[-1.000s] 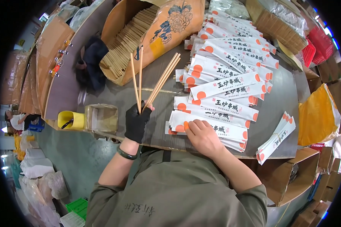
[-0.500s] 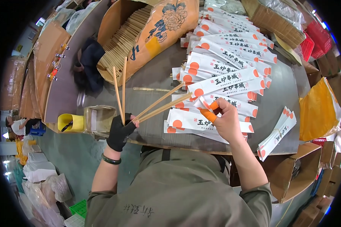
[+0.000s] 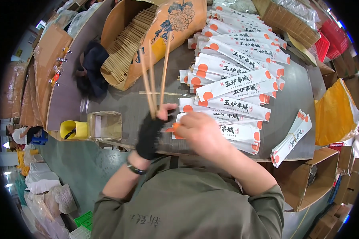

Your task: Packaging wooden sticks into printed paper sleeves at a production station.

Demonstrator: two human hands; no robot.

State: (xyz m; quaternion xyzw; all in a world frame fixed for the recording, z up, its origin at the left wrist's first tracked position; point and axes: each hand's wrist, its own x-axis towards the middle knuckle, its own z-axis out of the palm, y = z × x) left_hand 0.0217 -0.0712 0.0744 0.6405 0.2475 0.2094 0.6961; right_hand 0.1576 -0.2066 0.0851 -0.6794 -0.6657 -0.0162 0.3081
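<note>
My left hand (image 3: 150,133), in a black fingerless glove, grips several wooden chopsticks (image 3: 165,71) that point up and away over the table. Beside it, close to the wrapped fingers, is my right hand (image 3: 205,133), with orange finger cots. Its fingers are curled together and smeared by motion, so what they hold, if anything, is hidden. Just beyond and to the right lies a heap of white paper chopstick sleeves (image 3: 233,85) with orange dots; wooden ends poke out of some. A large orange flowered bag (image 3: 177,24) full of loose chopsticks lies at the far left.
A banded bundle of sleeves (image 3: 292,138) lies at the table's right. A yellow cup (image 3: 75,130) and a clear box (image 3: 105,125) stand at the left edge, with dark cloth (image 3: 95,67) behind. Cartons (image 3: 307,179) and an orange-yellow bag (image 3: 335,115) sit on the right.
My left hand has moved right and turned the chopsticks more upright. My right hand has come left from the sleeve heap to beside the left one.
</note>
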